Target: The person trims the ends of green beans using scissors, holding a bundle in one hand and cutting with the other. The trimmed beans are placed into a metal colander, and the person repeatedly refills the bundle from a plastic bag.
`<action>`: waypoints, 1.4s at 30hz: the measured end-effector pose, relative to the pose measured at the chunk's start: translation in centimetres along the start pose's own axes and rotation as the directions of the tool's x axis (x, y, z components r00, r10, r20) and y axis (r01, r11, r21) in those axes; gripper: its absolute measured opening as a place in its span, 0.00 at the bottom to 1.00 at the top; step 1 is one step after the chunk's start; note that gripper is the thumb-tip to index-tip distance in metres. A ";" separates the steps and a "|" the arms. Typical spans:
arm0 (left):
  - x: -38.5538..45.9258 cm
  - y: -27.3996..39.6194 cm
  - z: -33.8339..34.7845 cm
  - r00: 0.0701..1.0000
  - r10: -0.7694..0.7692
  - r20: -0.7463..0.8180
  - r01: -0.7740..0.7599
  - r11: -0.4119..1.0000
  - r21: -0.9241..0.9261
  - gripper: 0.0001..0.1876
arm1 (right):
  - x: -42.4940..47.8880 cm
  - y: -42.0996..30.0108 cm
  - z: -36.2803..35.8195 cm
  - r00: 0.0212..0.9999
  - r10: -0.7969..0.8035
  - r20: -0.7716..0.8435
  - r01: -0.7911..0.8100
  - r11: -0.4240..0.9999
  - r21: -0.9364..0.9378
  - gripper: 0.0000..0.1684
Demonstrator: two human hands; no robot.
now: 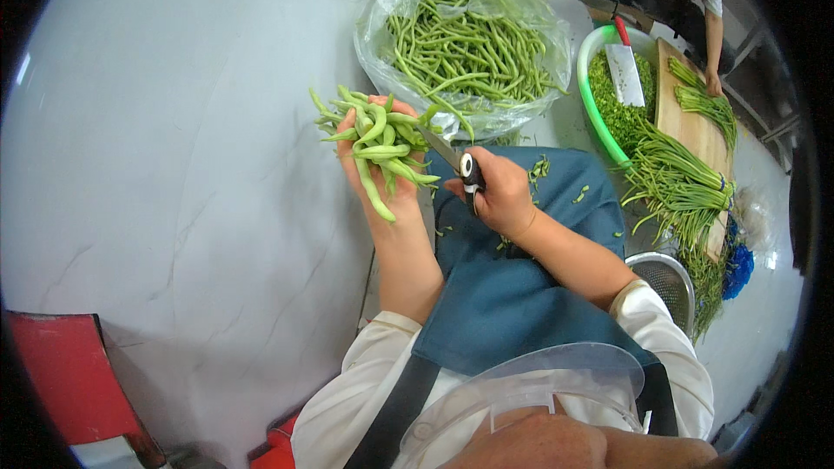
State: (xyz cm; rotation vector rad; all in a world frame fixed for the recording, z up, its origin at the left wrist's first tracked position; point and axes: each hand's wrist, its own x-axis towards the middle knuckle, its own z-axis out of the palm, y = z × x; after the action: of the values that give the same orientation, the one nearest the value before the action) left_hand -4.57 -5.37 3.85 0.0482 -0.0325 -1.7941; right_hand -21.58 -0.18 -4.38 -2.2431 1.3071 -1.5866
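Observation:
A heap of green beans [384, 143] rests in my left hand [348, 156], its fingers curled around them with bean ends sticking out on several sides. My right hand [505, 192] grips scissors [470, 172] by their dark handle, which has white parts. The blades [440, 146] point up and left and reach the right side of the held beans; I cannot tell whether they touch one. Just beyond both hands stands a clear plastic bag [371, 45] with many long green beans [475, 55] in it. Small green trimmings [537, 169] lie on the blue apron [521, 273] over my lap.
At right, a green-rimmed tub [584, 88] holds chopped greens, with a cleaver [627, 75] on top. Bundled green stalks [690, 189] lie across a wooden board [671, 104]; a co-worker's hand [714, 83] touches others. A metal strainer [661, 280] stands by my right elbow.

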 end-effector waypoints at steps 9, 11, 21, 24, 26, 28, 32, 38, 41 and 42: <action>-1.7 1.1 0.1 0.986 0.152 -0.073 -0.147 0.987 0.063 0.13 | -1.0 -3.2 -4.7 0.929 0.180 0.325 -0.221 0.971 0.094 0.37; -2.6 1.6 0.0 0.962 0.271 -0.032 -0.251 0.924 0.289 0.15 | -0.8 -3.6 -6.3 0.924 0.195 0.330 -0.218 0.975 0.034 0.41; -3.3 1.1 0.6 0.990 0.138 -0.036 -0.125 0.960 0.252 0.14 | 0.5 -4.3 -5.9 0.929 0.170 0.329 -0.181 0.984 0.002 0.36; -3.4 0.8 0.5 0.982 0.185 -0.047 -0.163 0.943 0.291 0.15 | -0.1 -4.0 -7.1 0.947 0.173 0.269 -0.176 0.984 -0.014 0.34; -3.5 0.5 0.8 0.964 0.253 -0.089 -0.218 0.933 0.285 0.15 | 0.2 -4.2 -7.5 0.952 0.159 0.262 -0.157 0.987 -0.029 0.34; -3.5 0.3 0.9 0.959 0.263 -0.106 -0.222 0.929 0.298 0.15 | 0.9 -4.7 -7.1 0.956 0.139 0.258 -0.129 0.990 -0.055 0.35; -3.7 -0.2 1.0 0.969 0.231 -0.093 -0.182 0.911 0.369 0.16 | -0.5 -3.7 -6.0 0.927 0.174 0.333 -0.174 0.984 -0.028 0.34; -4.3 0.1 1.3 0.912 0.378 -0.160 -0.251 0.822 0.511 0.17 | 1.0 -4.2 -8.9 0.967 0.012 0.255 0.030 0.987 -0.160 0.38; -4.4 -0.1 1.4 0.912 0.362 -0.192 -0.241 0.853 0.462 0.17 | 1.2 -3.7 -9.1 0.966 -0.043 0.256 0.108 0.963 -0.246 0.41; -4.5 -0.3 1.6 0.916 0.353 -0.191 -0.238 0.860 0.452 0.16 | 1.4 -3.7 -9.0 0.964 -0.047 0.263 0.117 0.959 -0.257 0.41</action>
State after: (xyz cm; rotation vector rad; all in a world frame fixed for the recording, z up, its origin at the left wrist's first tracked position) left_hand -3.91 -0.93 5.54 0.5697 -0.2226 -1.4264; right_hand -26.58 4.52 2.63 -2.5877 1.4465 -1.1452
